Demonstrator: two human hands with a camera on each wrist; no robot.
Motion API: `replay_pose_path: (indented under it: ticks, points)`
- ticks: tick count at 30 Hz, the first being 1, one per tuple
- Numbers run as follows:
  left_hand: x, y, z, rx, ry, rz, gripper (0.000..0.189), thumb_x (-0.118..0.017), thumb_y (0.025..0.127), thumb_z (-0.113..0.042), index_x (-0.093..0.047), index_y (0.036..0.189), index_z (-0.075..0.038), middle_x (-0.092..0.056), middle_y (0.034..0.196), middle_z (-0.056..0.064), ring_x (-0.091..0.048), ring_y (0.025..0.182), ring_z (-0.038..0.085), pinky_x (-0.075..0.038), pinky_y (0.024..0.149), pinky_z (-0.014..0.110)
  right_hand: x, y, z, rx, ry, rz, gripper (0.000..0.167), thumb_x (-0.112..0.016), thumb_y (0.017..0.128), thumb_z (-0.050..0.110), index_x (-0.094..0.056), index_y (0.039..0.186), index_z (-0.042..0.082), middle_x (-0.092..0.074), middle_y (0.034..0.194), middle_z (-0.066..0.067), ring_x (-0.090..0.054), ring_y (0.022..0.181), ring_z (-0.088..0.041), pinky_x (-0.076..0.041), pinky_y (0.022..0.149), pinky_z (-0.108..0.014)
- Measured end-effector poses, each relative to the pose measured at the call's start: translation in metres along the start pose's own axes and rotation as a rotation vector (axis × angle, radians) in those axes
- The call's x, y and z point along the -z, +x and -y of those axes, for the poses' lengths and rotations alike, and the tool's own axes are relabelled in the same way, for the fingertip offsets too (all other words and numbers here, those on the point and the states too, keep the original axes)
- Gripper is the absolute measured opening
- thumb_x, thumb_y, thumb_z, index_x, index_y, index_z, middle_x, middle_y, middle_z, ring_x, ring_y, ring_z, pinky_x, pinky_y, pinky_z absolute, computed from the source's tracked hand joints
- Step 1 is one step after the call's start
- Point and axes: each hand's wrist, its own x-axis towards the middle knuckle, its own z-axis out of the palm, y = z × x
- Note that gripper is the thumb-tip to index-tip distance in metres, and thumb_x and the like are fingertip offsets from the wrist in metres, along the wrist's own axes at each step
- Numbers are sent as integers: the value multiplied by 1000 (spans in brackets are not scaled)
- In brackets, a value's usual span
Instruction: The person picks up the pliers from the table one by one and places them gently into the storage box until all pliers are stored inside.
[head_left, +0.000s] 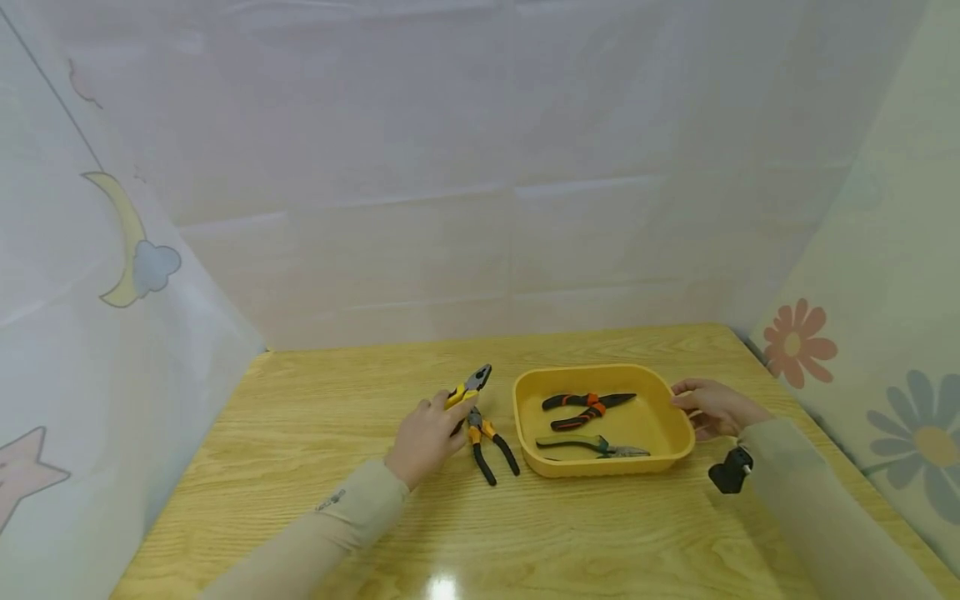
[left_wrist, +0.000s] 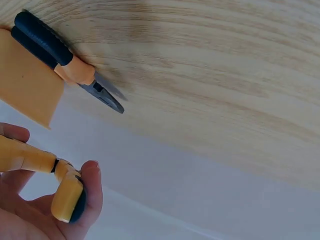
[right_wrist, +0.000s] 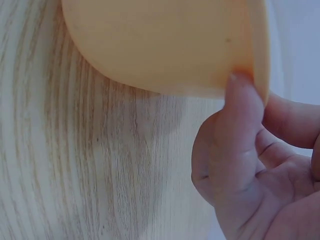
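Observation:
My left hand (head_left: 426, 437) grips yellow-handled combination pliers (head_left: 477, 381), their metal jaws pointing up and away from me. In the left wrist view the fingers curl round the yellow handles (left_wrist: 67, 197). Just under this hand, on the table, lie pliers with black and orange handles (head_left: 477, 435), handles towards me. To their right stands a yellow plastic tray (head_left: 656, 417). My right hand (head_left: 708, 407) pinches the tray's right rim, fingertip against the wall in the right wrist view. Inside the tray are black-and-red long-nose pliers (head_left: 595, 407) and green-handled pliers (head_left: 596, 443).
A wood-grain table (head_left: 330, 400) carries everything. White sheeting (head_left: 405, 208) hangs behind it and at both sides, with printed moon, star and flowers. A small black device (head_left: 731, 471) is on my right wrist.

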Motion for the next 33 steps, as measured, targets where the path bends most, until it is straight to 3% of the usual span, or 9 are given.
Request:
replay_pose_path:
  ticks: [8, 18, 33]
  points:
    - [8, 8, -6, -39, 4, 62, 46, -72, 89, -22, -62, 133, -13, -59, 114, 23, -60, 71, 31, -52, 53, 38, -1, 2, 0, -1, -23, -17, 20, -45, 102, 10, -47, 117, -4, -56, 87, -7, -59, 70, -18, -57, 66, -36]
    - [10, 15, -15, -51, 37, 141, 46, -68, 92, -22, -58, 137, -18, -57, 114, 19, -54, 68, 25, -44, 47, 30, -2, 1, 2, -19, -25, -27, 16, -46, 102, 10, -48, 112, -2, -55, 85, -7, -59, 69, -18, -57, 65, -37]
    - [3, 23, -22, -136, 77, 123, 50, -71, 90, -27, -58, 138, -20, -58, 122, 19, -62, 79, 29, -48, 50, 28, -2, 0, 3, -27, -10, -26, 17, -47, 102, 11, -47, 113, -1, -55, 87, -7, -59, 70, -18, -57, 67, -37]
